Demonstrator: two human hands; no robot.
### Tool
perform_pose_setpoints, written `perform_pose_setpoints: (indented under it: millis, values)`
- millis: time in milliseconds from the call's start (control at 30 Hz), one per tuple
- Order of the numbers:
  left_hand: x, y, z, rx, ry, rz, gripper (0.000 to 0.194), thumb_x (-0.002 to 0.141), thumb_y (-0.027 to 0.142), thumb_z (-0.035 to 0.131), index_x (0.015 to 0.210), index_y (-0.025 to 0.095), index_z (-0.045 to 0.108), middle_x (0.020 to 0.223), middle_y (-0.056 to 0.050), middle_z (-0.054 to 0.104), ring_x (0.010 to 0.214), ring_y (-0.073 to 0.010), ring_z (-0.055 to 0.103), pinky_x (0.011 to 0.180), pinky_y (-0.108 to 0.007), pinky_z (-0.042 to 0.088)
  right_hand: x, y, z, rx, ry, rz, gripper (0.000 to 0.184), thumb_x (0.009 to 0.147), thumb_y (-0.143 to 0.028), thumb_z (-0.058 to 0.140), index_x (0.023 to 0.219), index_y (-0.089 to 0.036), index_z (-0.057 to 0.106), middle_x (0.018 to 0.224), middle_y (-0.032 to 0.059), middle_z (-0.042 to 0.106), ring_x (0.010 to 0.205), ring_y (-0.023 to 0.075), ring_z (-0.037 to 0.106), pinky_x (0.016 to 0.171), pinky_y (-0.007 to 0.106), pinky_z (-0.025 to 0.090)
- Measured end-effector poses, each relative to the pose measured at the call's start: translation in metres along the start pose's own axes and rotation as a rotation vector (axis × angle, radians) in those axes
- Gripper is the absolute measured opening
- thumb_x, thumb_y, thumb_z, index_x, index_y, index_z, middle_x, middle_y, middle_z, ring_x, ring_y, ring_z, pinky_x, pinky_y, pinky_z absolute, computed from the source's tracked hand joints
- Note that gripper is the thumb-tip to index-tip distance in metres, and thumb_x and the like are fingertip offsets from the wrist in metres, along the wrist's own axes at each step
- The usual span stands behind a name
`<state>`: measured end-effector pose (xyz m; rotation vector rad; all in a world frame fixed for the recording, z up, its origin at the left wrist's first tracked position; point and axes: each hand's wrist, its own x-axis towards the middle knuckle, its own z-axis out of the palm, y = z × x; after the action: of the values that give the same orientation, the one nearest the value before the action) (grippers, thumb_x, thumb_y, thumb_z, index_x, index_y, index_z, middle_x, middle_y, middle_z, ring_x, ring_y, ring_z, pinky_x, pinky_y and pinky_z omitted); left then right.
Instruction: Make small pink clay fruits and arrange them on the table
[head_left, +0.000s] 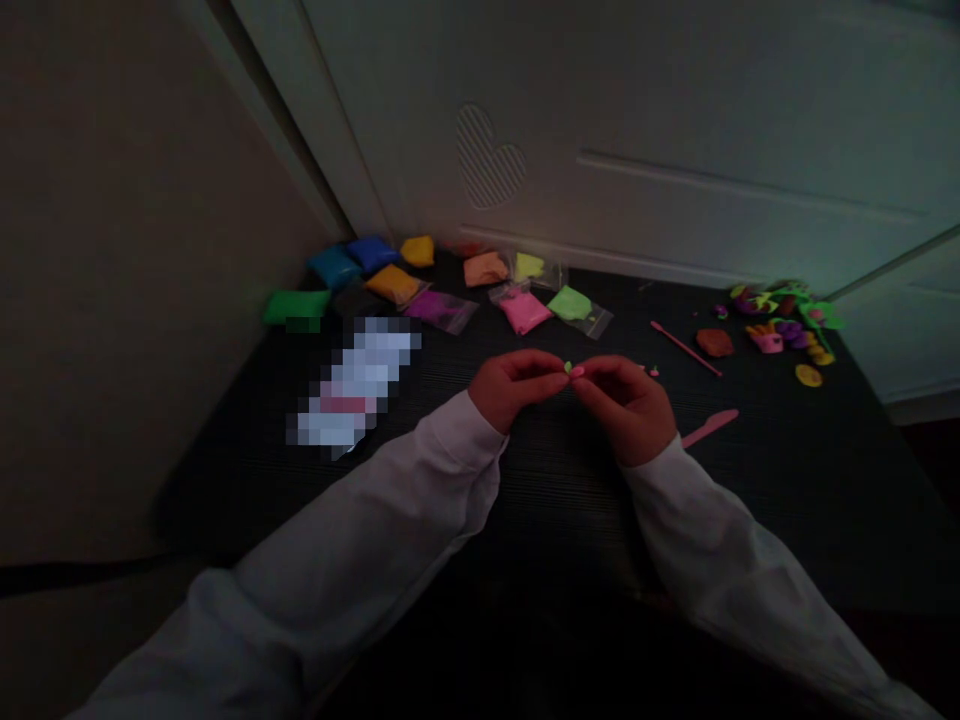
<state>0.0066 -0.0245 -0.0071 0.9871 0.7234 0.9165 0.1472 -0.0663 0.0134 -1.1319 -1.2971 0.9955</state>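
Observation:
My left hand (521,388) and my right hand (628,402) meet fingertip to fingertip above the dark table. Between them is a small clay piece, with a light green leaf-like part (568,368) at the left hand's fingertips and a pink part (577,372) at the right hand's. Both hands are closed in a pinch on it; whether the two colours are joined is too small to tell. Just beyond the right hand lies a tiny pink-and-green bit (655,371). A pink plastic clay knife (711,428) lies beside the right wrist, partly behind it.
Bags of coloured clay line the back, among them pink (525,311), light green (571,304) and blue (373,252). A blurred bright phone-like rectangle (356,385) lies left. Rightward are a pink stick tool (686,348), a reddish-brown lump (715,342) and small clay figures (765,338). A white panel (675,130) rises behind.

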Motion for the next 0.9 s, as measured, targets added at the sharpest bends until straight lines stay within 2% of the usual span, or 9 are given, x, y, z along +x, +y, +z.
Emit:
perform_pose_setpoints:
  millis: [300,600,733,900]
  values:
    - [-0.005,0.010,0.011,-0.240,-0.025,-0.162,0.026,0.047,0.023,0.073,0.067,0.013,0.060,0.056,0.002,0.057,0.049,-0.0052,0.048,0.048,-0.020,0.033,0.002,0.011,-0.002,0.334,-0.043,0.201,0.014,0.064,-0.023,0.065,0.078,-0.025,0.063,0.069,-0.0049,0.060,0.063,0.0066,0.053,0.064,0.024,0.043]
    - [0.000,0.001,0.006,-0.111,-0.046,-0.092,0.027,0.053,0.031,0.071,0.067,0.013,0.057,0.051,0.003,0.050,0.047,-0.0050,0.043,0.046,-0.020,0.028,0.001,0.009,0.003,0.365,-0.056,0.269,0.016,0.062,-0.027,0.066,0.076,-0.022,0.060,0.063,-0.0049,0.058,0.058,0.0075,0.053,0.058,0.024,0.044]
    - [0.000,-0.001,0.003,0.003,-0.028,-0.042,0.026,0.056,0.033,0.068,0.071,0.015,0.058,0.053,0.004,0.050,0.047,-0.0049,0.042,0.047,-0.021,0.029,0.001,0.011,0.002,0.287,-0.043,0.241,0.018,0.062,-0.030,0.065,0.077,-0.021,0.059,0.064,-0.0040,0.058,0.058,0.0083,0.053,0.059,0.026,0.045]
    - [-0.002,0.000,0.002,0.126,0.037,0.019,0.024,0.059,0.033,0.066,0.076,0.016,0.060,0.057,0.004,0.052,0.049,-0.0048,0.042,0.047,-0.021,0.030,0.001,0.010,0.001,0.052,0.030,0.059,0.015,0.065,-0.025,0.064,0.077,-0.022,0.058,0.074,-0.0023,0.060,0.068,0.0095,0.055,0.065,0.026,0.046]
